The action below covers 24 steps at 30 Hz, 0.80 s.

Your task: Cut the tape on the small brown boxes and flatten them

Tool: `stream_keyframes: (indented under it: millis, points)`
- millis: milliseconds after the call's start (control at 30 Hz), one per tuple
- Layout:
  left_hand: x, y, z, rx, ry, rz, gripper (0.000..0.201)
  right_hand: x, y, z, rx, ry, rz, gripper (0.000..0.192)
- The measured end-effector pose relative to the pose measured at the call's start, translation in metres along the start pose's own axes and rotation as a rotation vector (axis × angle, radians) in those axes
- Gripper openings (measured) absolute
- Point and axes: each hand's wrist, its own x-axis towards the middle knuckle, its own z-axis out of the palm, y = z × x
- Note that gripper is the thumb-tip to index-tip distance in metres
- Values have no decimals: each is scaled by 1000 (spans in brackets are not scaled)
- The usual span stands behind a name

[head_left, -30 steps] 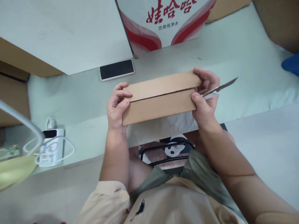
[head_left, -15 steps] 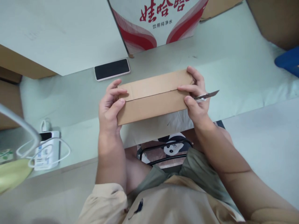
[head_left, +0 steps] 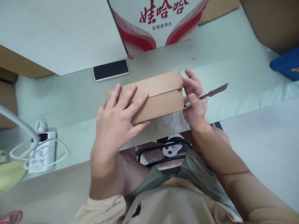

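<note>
A flat brown cardboard box lies on the pale green table, its two top flaps meeting in a seam along its length. My left hand rests flat on the box's left half, fingers spread over the flaps. My right hand is at the box's right end and grips a utility knife whose blade points right and away from the box.
A phone lies face up behind the box. A red-and-white printed carton stands at the back. A white power bank with a cable sits at the left. A blue object is at the right edge.
My left hand has moved from gripping the box's left end to lying flat on top of it. My right hand's fingers have come off the top flap to the box's end, still holding the knife.
</note>
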Motion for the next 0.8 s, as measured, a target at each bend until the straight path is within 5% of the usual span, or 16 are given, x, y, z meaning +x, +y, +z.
stream_keyframes:
  millis: [133, 267, 367, 533, 633, 800]
  points:
    - [-11, -34, -9, -86, 59, -18, 87, -1, 10, -2, 79, 98, 339, 44]
    - [-23, -71, -19, -307, 64, -73, 97, -3, 3, 8, 258, -148, 536, 53]
    - [-26, -80, -12, -556, 103, -180, 98, -5, -8, 18, 410, -305, 441, 69]
    - [-13, -53, 28, -1060, 298, -489, 83, -8, -21, 24, 420, -423, 197, 65]
    - [-1, -35, 48, -1340, 246, -750, 82, -7, -35, 18, 290, -463, 86, 65]
    - [12, -21, 59, -1608, 206, -973, 59, 0, -65, 3, 158, -420, -1, 55]
